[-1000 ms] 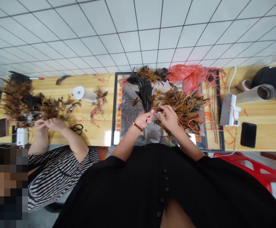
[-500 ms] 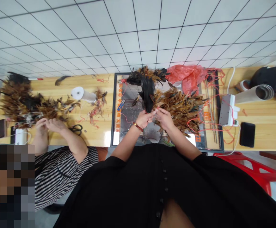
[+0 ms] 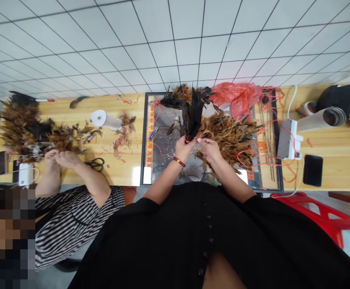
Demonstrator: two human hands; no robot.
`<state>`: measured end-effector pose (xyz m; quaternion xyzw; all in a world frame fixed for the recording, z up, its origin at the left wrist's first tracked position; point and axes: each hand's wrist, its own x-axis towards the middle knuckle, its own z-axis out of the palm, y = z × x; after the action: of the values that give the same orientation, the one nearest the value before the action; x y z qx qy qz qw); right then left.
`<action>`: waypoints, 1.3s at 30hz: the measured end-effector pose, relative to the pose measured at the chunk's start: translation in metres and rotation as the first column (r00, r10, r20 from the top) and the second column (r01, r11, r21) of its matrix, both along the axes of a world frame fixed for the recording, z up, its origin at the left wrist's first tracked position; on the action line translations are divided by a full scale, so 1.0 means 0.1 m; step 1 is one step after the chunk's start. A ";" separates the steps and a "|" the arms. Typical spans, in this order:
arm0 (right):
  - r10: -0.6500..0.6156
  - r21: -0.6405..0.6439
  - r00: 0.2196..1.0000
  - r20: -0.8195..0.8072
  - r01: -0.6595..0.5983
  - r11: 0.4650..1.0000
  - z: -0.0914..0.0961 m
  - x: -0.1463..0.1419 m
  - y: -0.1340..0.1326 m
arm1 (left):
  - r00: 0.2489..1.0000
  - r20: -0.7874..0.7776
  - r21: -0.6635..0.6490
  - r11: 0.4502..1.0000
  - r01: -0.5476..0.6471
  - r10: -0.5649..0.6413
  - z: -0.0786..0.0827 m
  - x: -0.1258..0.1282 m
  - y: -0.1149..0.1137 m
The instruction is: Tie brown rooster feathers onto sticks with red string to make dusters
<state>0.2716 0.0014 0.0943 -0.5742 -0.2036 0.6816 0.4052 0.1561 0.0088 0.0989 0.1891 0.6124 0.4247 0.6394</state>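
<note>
My left hand (image 3: 184,148) grips a bunch of black feathers (image 3: 194,116) at the bottom. My right hand (image 3: 210,150) pinches red string (image 3: 197,141) near a pile of brown feathers (image 3: 231,136).

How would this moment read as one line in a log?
left fingers: grip black feathers at base | right fingers: pinch red string | nearby: brown feathers, red plastic bag

We find, on a wooden table (image 3: 340,160), a black-framed panel (image 3: 144,140) under the left hand (image 3: 184,147) and right hand (image 3: 210,151); left of them, a white roll (image 3: 107,120), scissors (image 3: 97,163), brown feathers (image 3: 18,124); to their right, a power strip (image 3: 287,140), a phone-shaped black slab (image 3: 313,170).
</note>
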 end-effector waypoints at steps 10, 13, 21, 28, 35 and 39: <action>0.404 -0.146 0.774 -0.488 -0.529 0.836 -0.12 0.33 0.18 | 0.982 0.052 0.212 0.963 0.165 -0.179 0.02 -0.09 -0.07; 0.450 -0.160 0.695 -0.561 -0.625 0.764 -0.16 0.37 0.21 | 0.965 0.062 0.204 0.950 0.236 -0.253 0.09 -0.12 -0.07; 0.438 -0.145 0.718 -0.541 -0.593 0.792 -0.14 0.41 0.26 | 0.990 -0.089 0.188 0.974 0.125 -0.110 0.07 -0.03 -0.02; 0.321 -0.012 0.947 -0.028 -0.322 0.947 0.01 0.29 0.15 | 0.998 -0.064 0.043 0.999 0.023 -0.020 0.05 -0.01 0.02; 0.281 -0.107 0.898 -0.337 -0.334 0.937 -0.03 0.23 0.19 | 0.992 0.129 0.047 0.999 -0.012 0.006 0.17 0.01 0.03; 0.256 -0.145 0.792 -0.555 -0.395 0.907 -0.06 0.24 0.22 | 0.963 0.269 0.054 0.997 -0.048 0.032 0.23 0.06 0.03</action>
<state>0.2951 0.0237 0.0881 -0.3696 -0.0932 0.8918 0.2439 0.1619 0.0115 0.1223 0.1367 0.5113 0.4771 0.7016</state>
